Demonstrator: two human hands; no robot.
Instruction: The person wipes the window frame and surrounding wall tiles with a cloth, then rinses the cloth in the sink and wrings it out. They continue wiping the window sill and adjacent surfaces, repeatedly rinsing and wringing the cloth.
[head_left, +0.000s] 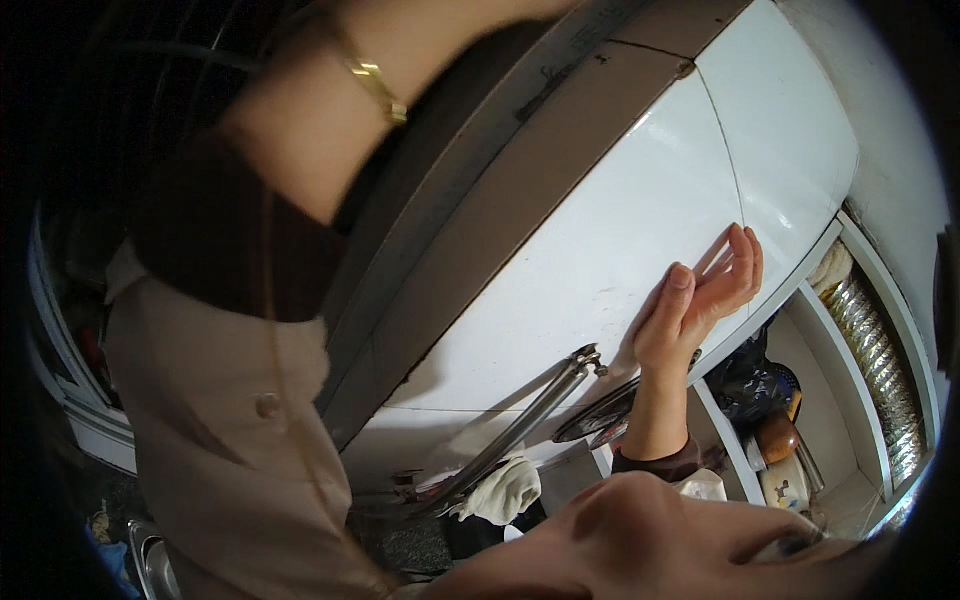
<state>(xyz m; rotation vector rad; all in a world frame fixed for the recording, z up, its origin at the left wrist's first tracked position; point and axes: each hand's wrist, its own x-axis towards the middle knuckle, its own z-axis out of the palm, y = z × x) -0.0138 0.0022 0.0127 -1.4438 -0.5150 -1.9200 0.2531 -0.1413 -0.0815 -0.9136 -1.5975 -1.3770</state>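
My right hand (697, 300) is raised in front of white wall tiles (600, 225), holding nothing, its thumb and fingers apart. Whether the fingertips touch the tiles I cannot tell. Below that hand, a metal tube (517, 427) with a small fitting at its tip slants across the tiles, apart from it. My left forearm, with a gold-coloured bracelet (382, 94) on it, crosses close to the camera at the upper left. It comes out of a dark cuff (240, 232) on a beige sleeve, and the left hand itself lies beyond the top edge, out of view.
Along the right runs a white shelf unit (825, 360) holding a foil duct (877, 360), a black plastic bag (750, 375) and a decorated cup (784, 484). A white cloth (502, 491) lies near the tube. A metal basin (154, 559) shows lower left. Part of a head fills the bottom.
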